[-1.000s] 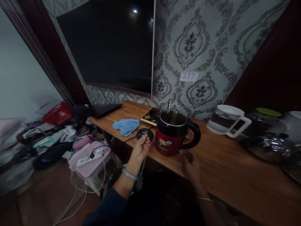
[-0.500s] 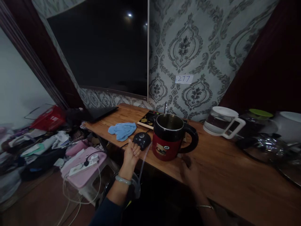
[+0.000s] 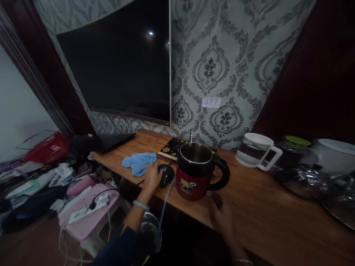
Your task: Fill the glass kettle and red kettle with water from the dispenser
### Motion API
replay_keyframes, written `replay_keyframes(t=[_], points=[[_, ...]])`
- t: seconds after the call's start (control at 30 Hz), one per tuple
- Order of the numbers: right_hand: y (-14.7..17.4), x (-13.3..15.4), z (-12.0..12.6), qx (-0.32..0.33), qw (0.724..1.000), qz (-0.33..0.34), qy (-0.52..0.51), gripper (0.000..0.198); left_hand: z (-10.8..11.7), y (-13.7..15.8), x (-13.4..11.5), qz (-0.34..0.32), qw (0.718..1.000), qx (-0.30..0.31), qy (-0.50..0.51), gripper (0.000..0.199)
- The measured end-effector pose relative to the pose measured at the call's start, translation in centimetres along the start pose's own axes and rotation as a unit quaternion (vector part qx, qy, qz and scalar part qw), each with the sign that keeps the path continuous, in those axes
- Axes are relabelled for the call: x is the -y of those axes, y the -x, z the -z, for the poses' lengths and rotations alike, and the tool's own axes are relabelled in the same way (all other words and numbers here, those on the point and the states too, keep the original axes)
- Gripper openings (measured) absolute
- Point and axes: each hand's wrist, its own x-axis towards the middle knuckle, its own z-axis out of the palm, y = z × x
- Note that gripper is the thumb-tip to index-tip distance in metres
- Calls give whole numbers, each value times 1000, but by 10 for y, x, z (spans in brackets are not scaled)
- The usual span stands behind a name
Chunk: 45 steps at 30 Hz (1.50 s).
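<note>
A red and black electric kettle stands lidless on the wooden table, its black handle to the right. To its left is a rounded black device, with a clear hose hanging over the table edge beside it. My left hand reaches between this device and a crumpled blue cloth. Its fingers are stretched forward and partly hidden, close to both things; contact is unclear. Below the kettle handle, my right hand rests at the table edge, loosely curled with a gap between thumb and fingers and nothing visible in it.
Behind the kettle lie a patterned black hot plate and a thin metal spout. A white-lidded glass jug and shiny teapots stand at right. A power strip sits on a pink stool at left; a metal pot is below.
My left hand has opened from a fist in front of the black device and moved left and forward beside the blue cloth. My right hand stays near the kettle. The view has tilted slightly upward.
</note>
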Motion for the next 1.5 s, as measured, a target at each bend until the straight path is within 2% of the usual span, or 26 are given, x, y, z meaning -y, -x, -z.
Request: replay_keyframes(t=[0.1,0.2,0.43,0.57,0.67,0.77,0.87,0.93,1.0,1.1,1.23,1.5], points=[[0,-1,3,-2,1000,-7,3,39,3,-6,-1,10,997,19,-69,39],[0,0,5,-8,1000,-9,17,40,5,3,2,40,995,39,-83,36],[0,7,8,3,999,-10,30,40,3,49,17,156,986,61,-19,32],[1,9,7,0,999,-9,38,40,-5,51,19,189,980,53,31,38],[0,8,6,2,999,-12,40,37,-13,43,19,226,968,24,105,39],[0,7,5,3,999,-15,39,37,-20,35,21,280,936,-28,213,35],[-1,7,4,8,999,-14,39,36,-23,32,23,344,863,-75,362,32],[-1,7,3,8,999,-4,43,33,-23,31,22,373,819,-76,429,29],[-2,6,2,0,999,6,41,30,-21,30,20,390,798,-63,455,28],[-2,5,0,-4,999,14,32,28,-18,29,16,410,782,-44,468,27],[-2,7,-3,0,1000,24,19,30,-16,24,13,417,779,-19,468,26],[-3,5,-4,1,999,30,30,31,-18,11,14,421,795,5,437,30]])
